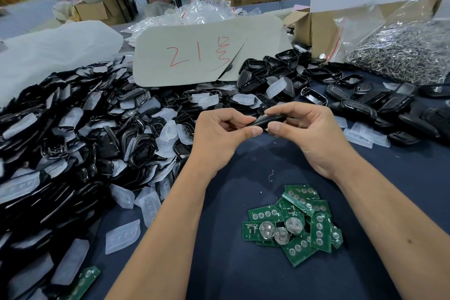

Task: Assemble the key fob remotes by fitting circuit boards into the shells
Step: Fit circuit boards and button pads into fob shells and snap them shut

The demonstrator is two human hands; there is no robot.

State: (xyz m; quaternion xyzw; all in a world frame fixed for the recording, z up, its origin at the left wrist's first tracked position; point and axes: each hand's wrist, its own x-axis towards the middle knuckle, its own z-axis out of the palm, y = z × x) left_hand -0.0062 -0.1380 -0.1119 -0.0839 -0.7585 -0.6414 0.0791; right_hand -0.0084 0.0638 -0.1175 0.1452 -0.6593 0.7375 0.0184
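A black key fob shell (pixel 266 120) is held edge-on above the dark blue table between both hands. My left hand (pixel 219 134) pinches its left end with thumb and fingers. My right hand (pixel 306 134) pinches its right part, thumb below and fingers on top. A small heap of green circuit boards (pixel 294 221) with round silver battery holders lies on the cloth below my hands. One more green board (pixel 85 280) lies at the lower left. Whether a board sits inside the held shell is hidden.
A big pile of black shells and clear rubber button pads (pixel 85 134) fills the left. Assembled black fobs (pixel 389 105) lie at the right. Behind are a grey card with red writing (pixel 207 51), a cardboard box (pixel 314 31) and a bag of metal rings (pixel 401 56).
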